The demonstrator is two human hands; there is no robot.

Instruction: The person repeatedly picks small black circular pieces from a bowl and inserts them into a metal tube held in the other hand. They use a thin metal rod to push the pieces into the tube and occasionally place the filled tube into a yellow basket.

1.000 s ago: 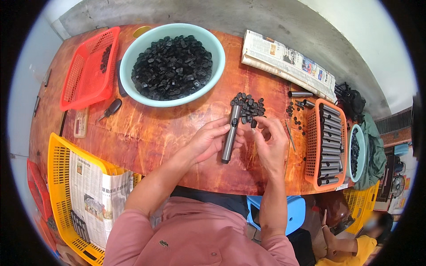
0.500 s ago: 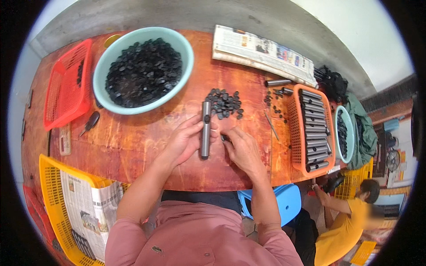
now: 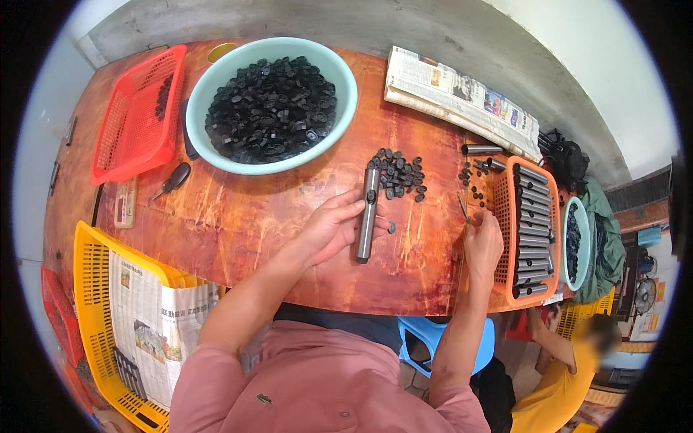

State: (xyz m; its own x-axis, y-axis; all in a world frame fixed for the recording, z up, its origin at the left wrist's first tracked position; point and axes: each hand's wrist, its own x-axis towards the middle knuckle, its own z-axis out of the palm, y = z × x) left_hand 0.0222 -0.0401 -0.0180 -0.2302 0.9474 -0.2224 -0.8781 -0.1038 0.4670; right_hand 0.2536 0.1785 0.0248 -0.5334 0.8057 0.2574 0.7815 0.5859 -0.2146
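In my left hand (image 3: 333,225), fingers curl round a grey metal tube (image 3: 367,224) with dark ends and a dark round spot near its far end. The tube is held tilted slightly, above the table. A small dark cap (image 3: 391,227) shows just beyond the left fingertips. Off to the right, my right hand (image 3: 484,244) is closed, thumb and fingers pinched at the near end of a thin metal rod (image 3: 463,205). Its exact tip shape is too small to tell. A loose pile of small black caps (image 3: 398,173) lies just beyond the tube.
An orange basket (image 3: 509,238) of similar tubes stands at the right, a small bowl (image 3: 581,242) behind it. Far left of centre is a large pale-green basin (image 3: 346,108) of black caps, beside a red basket (image 3: 137,86). Folded newspaper (image 3: 462,94) lies at the back. Another person (image 3: 556,382) sits at lower right.
My right hand has left the tube's side and reached right to the thin rod. A small dark cap shows near the left fingertips. My left hand still holds the tube; the view has shifted.
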